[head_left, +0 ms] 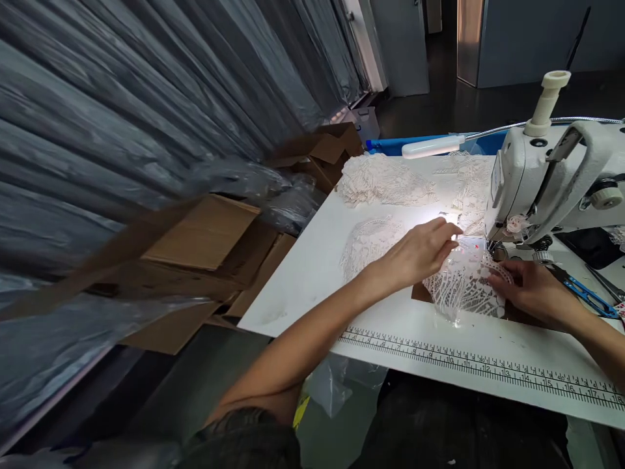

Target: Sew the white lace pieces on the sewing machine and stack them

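Note:
A piece of white lace [461,286] lies on the white table [312,260] in front of the needle of a white sewing machine [551,176]. My left hand [420,251] rests on the far left part of the lace, fingers stretched towards the needle. To the right, my right hand [530,286] lies flat on the near edge of the lace, its fingertips pressing the fabric down. Neither hand holds anything.
More lace lies at the back [383,179] and beside my left hand [366,238]. Blue-handled snips [586,293] lie right of my right hand. A ruler strip [478,361] runs along the near table edge. Cardboard boxes [205,234] and plastic sheeting stand to the left.

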A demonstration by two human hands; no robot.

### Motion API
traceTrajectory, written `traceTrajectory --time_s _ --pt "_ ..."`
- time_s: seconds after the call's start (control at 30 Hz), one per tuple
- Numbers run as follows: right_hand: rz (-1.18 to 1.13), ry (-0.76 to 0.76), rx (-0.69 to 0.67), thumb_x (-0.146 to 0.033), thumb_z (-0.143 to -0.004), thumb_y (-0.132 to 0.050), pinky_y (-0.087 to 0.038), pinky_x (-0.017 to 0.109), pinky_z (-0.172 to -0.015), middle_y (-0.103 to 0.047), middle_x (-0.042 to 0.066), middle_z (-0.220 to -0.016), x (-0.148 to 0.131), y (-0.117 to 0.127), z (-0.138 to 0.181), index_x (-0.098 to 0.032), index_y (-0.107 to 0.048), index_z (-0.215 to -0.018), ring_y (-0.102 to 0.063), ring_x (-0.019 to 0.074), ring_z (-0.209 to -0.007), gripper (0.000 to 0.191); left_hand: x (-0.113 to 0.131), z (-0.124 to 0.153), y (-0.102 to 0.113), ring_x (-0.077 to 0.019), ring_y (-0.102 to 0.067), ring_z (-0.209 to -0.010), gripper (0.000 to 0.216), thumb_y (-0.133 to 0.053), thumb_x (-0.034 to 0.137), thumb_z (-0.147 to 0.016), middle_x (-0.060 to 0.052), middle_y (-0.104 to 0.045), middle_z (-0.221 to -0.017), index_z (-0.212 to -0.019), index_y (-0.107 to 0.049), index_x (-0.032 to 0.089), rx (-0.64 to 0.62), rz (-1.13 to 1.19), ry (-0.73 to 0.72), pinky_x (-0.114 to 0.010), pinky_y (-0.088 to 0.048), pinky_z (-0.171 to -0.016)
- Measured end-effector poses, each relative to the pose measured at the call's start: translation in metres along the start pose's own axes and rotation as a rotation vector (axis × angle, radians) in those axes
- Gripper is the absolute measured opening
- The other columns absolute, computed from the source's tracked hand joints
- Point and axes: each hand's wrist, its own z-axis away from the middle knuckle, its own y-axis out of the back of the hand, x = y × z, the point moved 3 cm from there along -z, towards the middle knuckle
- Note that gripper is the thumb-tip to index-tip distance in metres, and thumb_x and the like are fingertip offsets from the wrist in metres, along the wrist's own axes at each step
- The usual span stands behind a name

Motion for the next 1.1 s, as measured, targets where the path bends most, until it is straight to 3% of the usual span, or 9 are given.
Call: traceTrajectory --time_s 0.13,0.27,0.33,0.4,0.53,0.63,0.87,1.0,1.1 --pt "0.02 -0.03 0.048 -0.058 -0.089 -0.045 -0.039 0.027 -0.04 -0.059 0.002 -0.049 0.009 0.009 -0.012 -0.022 -0.059 -0.067 -0.055 0.0166 -0.042 0.044 -0.015 -0.013 -0.029 -0.0154 -0.058 -0.073 0.024 -0.037 0.013 -0.095 -0.015 -0.062 -0.105 -0.1 -0.06 0.01 -0.017 -0.327 -0.073 -0.026 -0.043 -0.051" --pt "0.173 -0.126 0.09 -0.062 -0.088 -0.045 -0.034 0.029 -0.036 -0.055 0.003 -0.044 0.012 0.014 -0.008 -0.023 -0.059 -0.065 -0.052 0.0183 -0.037 0.047 0.009 -0.006 -0.061 -0.0134 -0.059 -0.076 0.033 -0.029 0.011 -0.099 -0.012 -0.065 -0.096 -0.097 -0.062 0.01 -0.029 -0.151 -0.257 -0.029 -0.053 -0.059" --pt "0.224 -0.165 0.063 -0.061 -0.086 -0.048 -0.037 0.029 -0.039 -0.057 0.003 -0.047 0.012 0.014 -0.005 -0.023 -0.061 -0.07 -0.055 0.0196 -0.041 0.043 0.022 0.002 -0.069 -0.0159 -0.061 -0.089 0.028 -0.036 0.022 -0.102 -0.012 -0.064 -0.104 -0.099 -0.062 0.011 -0.045 -0.071 -0.355 -0.034 -0.056 -0.075" --pt "0.251 -0.12 0.082 -0.057 -0.084 -0.051 -0.039 0.029 -0.043 -0.06 0.002 -0.052 0.009 0.012 -0.002 -0.024 -0.064 -0.076 -0.057 0.0196 -0.045 0.036 0.024 0.008 -0.07 -0.02 -0.06 -0.101 0.03 -0.039 0.03 -0.101 -0.014 -0.062 -0.115 -0.106 -0.06 0.009 -0.049 -0.08 -0.372 -0.038 -0.054 -0.087" --pt "0.249 0.021 0.209 -0.054 -0.081 -0.053 -0.04 0.028 -0.046 -0.061 0.0 -0.055 0.005 0.008 0.003 -0.023 -0.067 -0.085 -0.055 0.0167 -0.046 0.035 0.009 0.01 -0.062 -0.0247 -0.06 -0.102 0.039 -0.038 0.039 -0.1 -0.015 -0.061 -0.119 -0.116 -0.057 0.01 -0.062 -0.162 -0.334 -0.042 -0.05 -0.087" --pt "0.194 0.011 0.187 -0.056 -0.078 -0.057 -0.04 0.028 -0.044 -0.06 -0.001 -0.053 0.004 0.006 0.006 -0.022 -0.068 -0.088 -0.055 0.0156 -0.045 0.037 0.0 0.008 -0.058 -0.024 -0.06 -0.104 0.041 -0.037 0.045 -0.1 -0.013 -0.062 -0.122 -0.116 -0.057 0.014 -0.017 -0.168 -0.362 -0.046 -0.045 -0.094" --pt "0.193 0.094 0.259 -0.048 -0.08 -0.055 -0.046 0.03 -0.051 -0.066 0.002 -0.064 -0.006 0.0 0.016 -0.019 -0.069 -0.095 -0.061 0.0183 -0.055 0.035 -0.016 0.0 -0.042 -0.0168 -0.062 -0.089 0.022 -0.038 0.023 -0.099 -0.008 -0.067 -0.103 -0.102 -0.059 0.015 0.231 -0.157 -0.206 -0.034 -0.049 -0.074" --pt "0.272 0.256 0.329 -0.042 -0.088 -0.049 -0.046 0.031 -0.054 -0.07 0.005 -0.076 -0.009 -0.009 0.021 -0.02 -0.071 -0.093 -0.064 0.0197 -0.063 0.032 -0.008 0.001 -0.041 -0.0156 -0.062 -0.088 0.023 -0.036 0.012 -0.093 -0.007 -0.067 -0.099 -0.098 -0.059 0.015 0.198 -0.107 -0.268 -0.031 -0.05 -0.071" --pt "0.369 0.35 0.35 -0.038 -0.091 -0.046 -0.045 0.031 -0.054 -0.07 0.005 -0.08 -0.013 -0.016 0.023 -0.02 -0.072 -0.094 -0.063 0.0191 -0.064 0.032 0.007 0.005 -0.049 -0.0152 -0.062 -0.094 0.024 -0.036 0.012 -0.091 -0.008 -0.068 -0.104 -0.101 -0.058 0.014 0.126 -0.05 -0.369 -0.031 -0.052 -0.08"
